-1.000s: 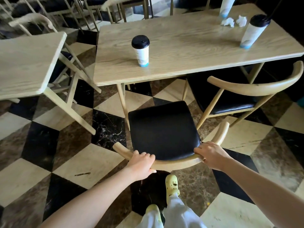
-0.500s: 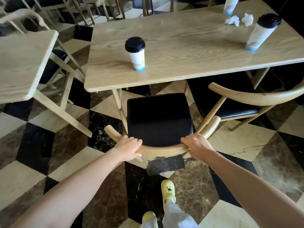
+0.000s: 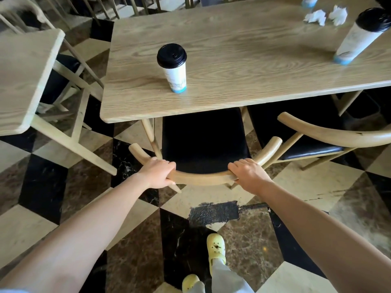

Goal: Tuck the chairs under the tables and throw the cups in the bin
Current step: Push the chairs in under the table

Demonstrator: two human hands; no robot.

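Note:
A wooden chair [image 3: 203,142] with a black seat stands in front of me, its front part under the edge of a long wooden table [image 3: 243,60]. My left hand [image 3: 157,173] and my right hand [image 3: 247,175] both grip its curved backrest. A white paper cup [image 3: 174,67] with a black lid stands upright near the table's front left. A second lidded cup [image 3: 359,37] stands at the right end. The blue base of a third cup [image 3: 309,1] shows at the top edge.
Another chair [image 3: 330,136] sits to the right, partly under the same table. A second table [image 3: 23,77] with chairs stands at the left. Crumpled napkins [image 3: 325,14] lie by the far cups. The floor is checkered marble; my yellow shoes [image 3: 215,248] are below.
The chair has slid forward, so its seat now goes partly under the table. Both hands kept their hold on the backrest and I have stepped closer.

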